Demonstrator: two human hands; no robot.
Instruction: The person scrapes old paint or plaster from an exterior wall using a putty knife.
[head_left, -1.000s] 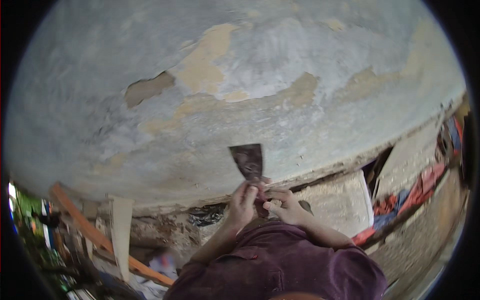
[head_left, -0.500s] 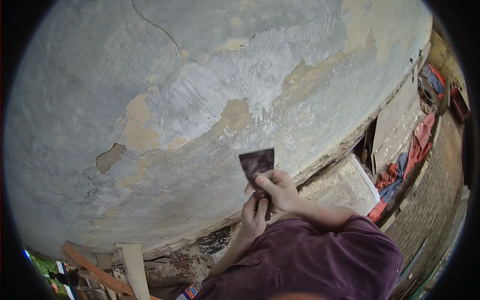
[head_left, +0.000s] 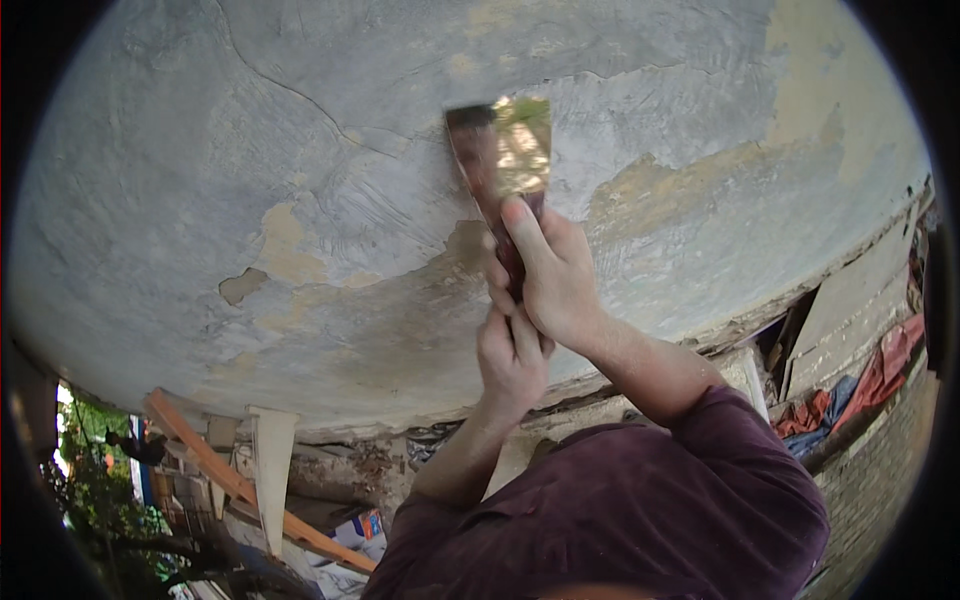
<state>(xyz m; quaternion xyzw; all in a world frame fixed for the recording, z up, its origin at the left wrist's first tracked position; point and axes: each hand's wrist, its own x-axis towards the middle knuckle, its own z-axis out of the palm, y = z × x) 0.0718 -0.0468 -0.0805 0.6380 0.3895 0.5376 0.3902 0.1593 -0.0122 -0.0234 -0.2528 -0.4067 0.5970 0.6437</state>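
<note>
A wide putty knife [head_left: 521, 150] is held up in front of the wall, its shiny flared blade pointing up and mirroring light and greenery. My right hand [head_left: 556, 272] is wrapped round its dark reddish handle, the thumb pressed near the base of the blade. Just below, my left hand [head_left: 513, 362] is closed at the lower end of the handle, against the right hand; its grip is partly hidden. Behind the blade spreads a grey plastered wall [head_left: 380, 215] with tan bare patches and a crack. Whether the blade touches it, I cannot tell.
An orange-brown wooden beam [head_left: 207, 452] slants at the lower left beside a pale upright board [head_left: 272, 470]. Red cloth [head_left: 885, 370] and blue cloth lie at the right, near a brick-paved floor [head_left: 870, 490]. Greenery shows at the far left.
Both hands have risen with the putty knife, which now stands higher before the wall and catches bright reflections. The view has tilted, showing more of the lower left.
</note>
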